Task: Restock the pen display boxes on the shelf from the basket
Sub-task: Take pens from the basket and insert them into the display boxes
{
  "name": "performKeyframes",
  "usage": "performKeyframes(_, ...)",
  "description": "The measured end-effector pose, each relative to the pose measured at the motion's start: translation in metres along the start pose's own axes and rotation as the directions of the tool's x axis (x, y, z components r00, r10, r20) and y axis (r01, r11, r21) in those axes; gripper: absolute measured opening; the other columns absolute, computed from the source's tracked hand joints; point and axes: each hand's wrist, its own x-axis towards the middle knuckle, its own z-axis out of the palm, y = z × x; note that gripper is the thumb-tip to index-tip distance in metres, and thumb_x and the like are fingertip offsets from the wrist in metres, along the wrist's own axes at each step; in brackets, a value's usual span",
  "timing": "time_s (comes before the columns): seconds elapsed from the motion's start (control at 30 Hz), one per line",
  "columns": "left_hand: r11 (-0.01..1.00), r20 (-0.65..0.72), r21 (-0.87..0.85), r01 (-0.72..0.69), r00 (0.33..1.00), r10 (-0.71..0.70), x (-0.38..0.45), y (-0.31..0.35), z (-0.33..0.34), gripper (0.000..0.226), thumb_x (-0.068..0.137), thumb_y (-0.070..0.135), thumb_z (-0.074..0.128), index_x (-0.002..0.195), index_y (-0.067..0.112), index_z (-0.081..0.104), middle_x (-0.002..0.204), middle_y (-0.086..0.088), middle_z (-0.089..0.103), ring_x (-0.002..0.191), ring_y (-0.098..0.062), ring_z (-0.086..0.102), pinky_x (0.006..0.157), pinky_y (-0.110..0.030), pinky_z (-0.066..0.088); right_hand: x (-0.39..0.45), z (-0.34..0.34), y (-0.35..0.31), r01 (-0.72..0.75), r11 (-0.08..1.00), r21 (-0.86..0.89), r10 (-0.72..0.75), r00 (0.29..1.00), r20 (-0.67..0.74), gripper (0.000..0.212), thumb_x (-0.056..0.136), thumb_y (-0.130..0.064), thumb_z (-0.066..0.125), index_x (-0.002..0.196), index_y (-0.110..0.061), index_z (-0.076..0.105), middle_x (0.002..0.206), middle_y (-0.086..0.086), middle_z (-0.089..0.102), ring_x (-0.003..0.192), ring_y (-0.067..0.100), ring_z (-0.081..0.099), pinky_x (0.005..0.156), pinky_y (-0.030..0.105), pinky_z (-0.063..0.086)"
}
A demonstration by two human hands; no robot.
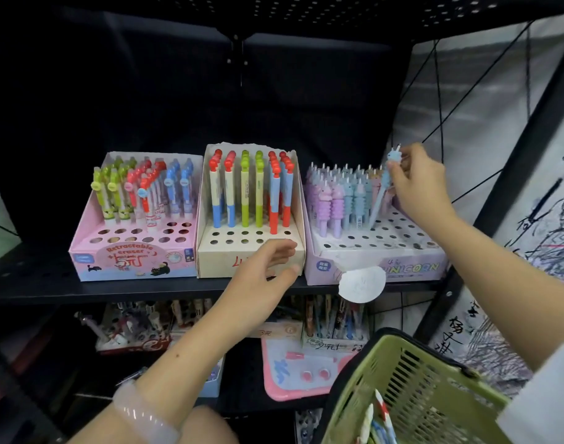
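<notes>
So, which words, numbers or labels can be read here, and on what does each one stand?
"Retractable eraser": front of the pink display box.
"5元", handwritten in red: same front.
"UNICORN": front of the lilac display box.
Red handwriting on the cream display box: partly hidden by the left hand, not readable.
"6": price tag on the lower shelf.
Small badges on the box fronts, and the writing on the wall paper: too blurred to read.

free: front hole rows of unicorn box | blocked: back rows, standing pens
</notes>
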Motion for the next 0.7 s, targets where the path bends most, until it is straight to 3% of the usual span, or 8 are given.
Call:
performKeyframes(0.13, 1.000, 0.011, 0.013, -0.003, 1.000, 0.003, -0.002, 0.000, 0.003, 0.030, 0.091, 0.015, 0.053, 0.101, 0.043, 0.050, 0.116, 0.018, 0.057, 0.112, 0.007, 0.050, 0.092, -0.008, 0.038, 0.003, 0.002, 0.002, -0.006, 1.000, -0.016, 0.007, 1.000, 0.014, 0.026, 0.097, -0.021, 0.047, 0.114, -0.001, 0.050, 0.096, 0.015, 0.062, 0.086, 0.030, 0.059, 0.079, 0.042, 0.048)
performKeyframes(0.27, 1.000, 0.020, 0.028, -0.002, 1.000, 0.001, -0.003, 0.001, 0.006, 0.029, 0.091, 0.016, 0.053, 0.101, 0.043, 0.050, 0.117, 0.018, 0.056, 0.113, 0.006, 0.050, 0.095, -0.010, 0.037, -0.002, 0.008, 0.005, -0.058, 0.998, -0.017, 0.059, 0.991, 0.118, 0.027, 0.097, -0.022, 0.048, 0.116, -0.004, 0.049, 0.095, 0.014, 0.061, 0.087, 0.035, 0.062, 0.080, 0.047, 0.051)
performKeyframes(0.37, 1.000, 0.016, 0.023, 0.000, 1.000, 0.000, -0.003, 0.002, 0.010, 0.028, 0.091, 0.015, 0.054, 0.103, 0.041, 0.050, 0.118, 0.016, 0.057, 0.114, 0.003, 0.050, 0.097, -0.014, 0.037, -0.001, 0.010, 0.007, -0.069, 0.997, -0.036, 0.073, 0.988, 0.134, 0.026, 0.096, -0.024, 0.048, 0.115, -0.005, 0.050, 0.090, 0.012, 0.058, 0.084, 0.030, 0.059, 0.072, 0.036, 0.047)
performKeyframes(0.5, 1.000, 0.027, 0.014, -0.008, 1.000, 0.007, -0.004, 0.007, 0.019, 0.029, 0.091, 0.015, 0.054, 0.102, 0.042, 0.051, 0.116, 0.018, 0.057, 0.111, 0.008, 0.050, 0.092, -0.007, 0.038, 0.000, 0.012, 0.011, -0.083, 0.987, -0.137, 0.118, 0.957, 0.265, 0.029, 0.096, -0.020, 0.049, 0.117, -0.001, 0.048, 0.102, 0.021, 0.062, 0.093, 0.035, 0.059, 0.079, 0.040, 0.049)
performKeyframes(0.57, 1.000, 0.034, 0.013, -0.019, 0.999, 0.019, -0.005, 0.009, 0.022, 0.029, 0.091, 0.016, 0.054, 0.101, 0.043, 0.051, 0.114, 0.021, 0.057, 0.109, 0.012, 0.050, 0.089, -0.004, 0.038, -0.006, 0.020, 0.015, -0.094, 0.983, -0.160, 0.146, 0.925, 0.350, 0.036, 0.096, -0.018, 0.049, 0.126, 0.002, 0.042, 0.109, 0.024, 0.060, 0.100, 0.037, 0.057, 0.079, 0.034, 0.045)
performKeyframes(0.7, 0.999, 0.057, 0.028, -0.027, 0.998, 0.025, -0.010, 0.011, 0.025, 0.028, 0.091, 0.016, 0.054, 0.103, 0.042, 0.051, 0.115, 0.022, 0.056, 0.111, 0.009, 0.049, 0.093, -0.010, 0.037, -0.022, 0.022, 0.020, -0.126, 0.981, -0.146, 0.174, 0.906, 0.385, 0.044, 0.096, -0.018, 0.048, 0.135, -0.002, 0.035, 0.125, 0.025, 0.054, 0.107, 0.037, 0.056, 0.079, 0.031, 0.041)
